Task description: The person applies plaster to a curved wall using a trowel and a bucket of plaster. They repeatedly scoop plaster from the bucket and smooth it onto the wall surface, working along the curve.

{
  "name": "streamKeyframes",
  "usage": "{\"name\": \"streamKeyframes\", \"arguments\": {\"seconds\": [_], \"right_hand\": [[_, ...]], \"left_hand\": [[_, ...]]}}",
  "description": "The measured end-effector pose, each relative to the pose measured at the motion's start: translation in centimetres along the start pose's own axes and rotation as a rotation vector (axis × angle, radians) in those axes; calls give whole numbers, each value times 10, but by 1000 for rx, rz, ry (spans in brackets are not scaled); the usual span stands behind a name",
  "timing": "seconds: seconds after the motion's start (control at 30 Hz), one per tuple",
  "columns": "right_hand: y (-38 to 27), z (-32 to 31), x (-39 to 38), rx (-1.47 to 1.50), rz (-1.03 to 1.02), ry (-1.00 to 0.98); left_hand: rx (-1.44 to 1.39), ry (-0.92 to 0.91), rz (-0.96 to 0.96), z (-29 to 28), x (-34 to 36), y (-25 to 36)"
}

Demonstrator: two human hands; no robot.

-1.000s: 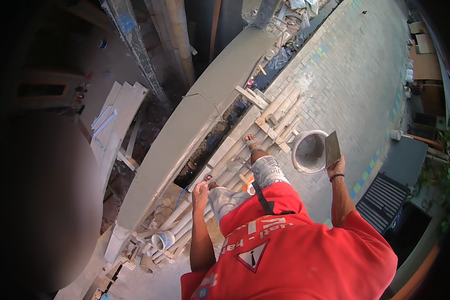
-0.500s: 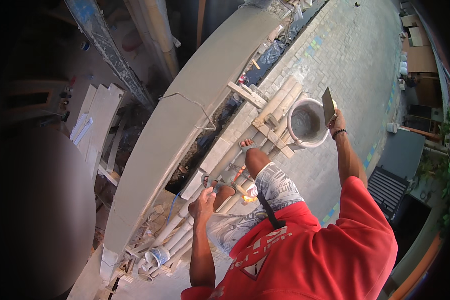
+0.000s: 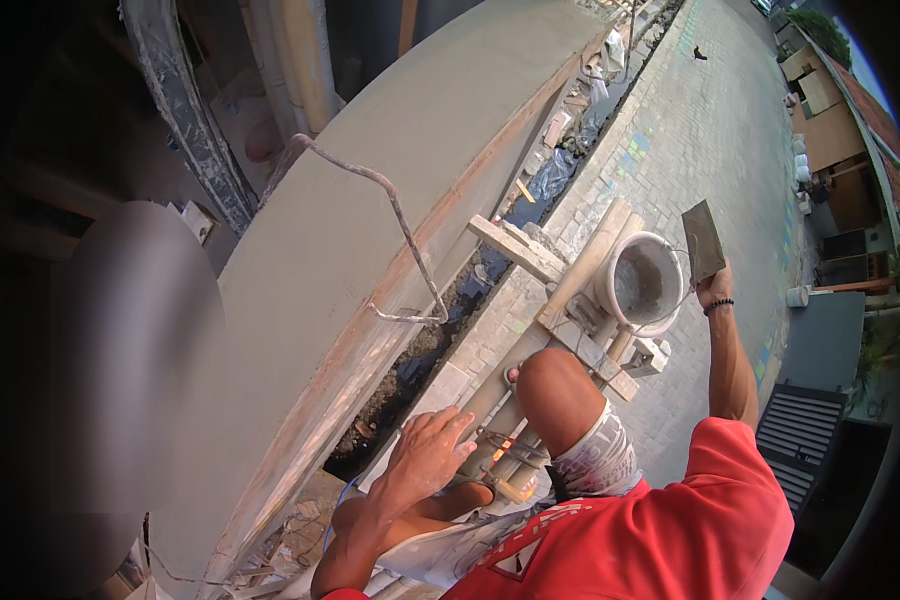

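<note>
My right hand (image 3: 713, 285) grips a plastering trowel (image 3: 704, 240), its flat rectangular grey blade raised beyond the hand. Beside it stands a pale round bucket (image 3: 610, 290) with a wire handle and grey residue inside. My left hand (image 3: 428, 455) is empty, fingers stretched out and slightly apart, above my bent left leg. Ahead of that hand, across a narrow gap, lies a long concrete ledge (image 3: 370, 250) with a smooth grey surface. A bent metal rod (image 3: 407, 222) hooks over the ledge and its near edge.
Bamboo poles and wooden planks (image 3: 595, 350) form a platform under me and the bucket. A ditch (image 3: 410, 375) with dark water and rubbish runs between ledge and paving. A paved lane (image 3: 710, 130) stretches off right. A large blurred shape (image 3: 140, 400) covers the left side.
My view has come lower and nearer to the ledge and bent rod. My left hand has reached forward, its fingers now extended. The trowel stays in my right hand, its blade now turned broadside.
</note>
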State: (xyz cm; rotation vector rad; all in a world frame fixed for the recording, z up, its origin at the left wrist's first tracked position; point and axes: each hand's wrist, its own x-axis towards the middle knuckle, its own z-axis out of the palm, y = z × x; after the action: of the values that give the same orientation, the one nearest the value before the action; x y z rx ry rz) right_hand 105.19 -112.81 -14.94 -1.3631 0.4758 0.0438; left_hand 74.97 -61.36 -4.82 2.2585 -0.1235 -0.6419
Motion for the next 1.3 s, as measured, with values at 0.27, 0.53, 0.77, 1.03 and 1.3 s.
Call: {"name": "streamKeyframes", "arguments": {"seconds": [0.27,0.53,0.77,1.03,1.3], "right_hand": [[25,-73,14,153,-132,152],[54,-109,8,225,-198,303],[63,-111,13,326,-397,285],[87,48,-80,714,40,-530],[210,154,-122,765,717,-765]], "left_hand": [[184,-6,161,-7,10,-22],[222,-134,137,1,28,-22],[27,-200,117,-6,73,-33],[-701,-163,32,31,205,-47],[-1478,-168,76,117,258,-73]]}}
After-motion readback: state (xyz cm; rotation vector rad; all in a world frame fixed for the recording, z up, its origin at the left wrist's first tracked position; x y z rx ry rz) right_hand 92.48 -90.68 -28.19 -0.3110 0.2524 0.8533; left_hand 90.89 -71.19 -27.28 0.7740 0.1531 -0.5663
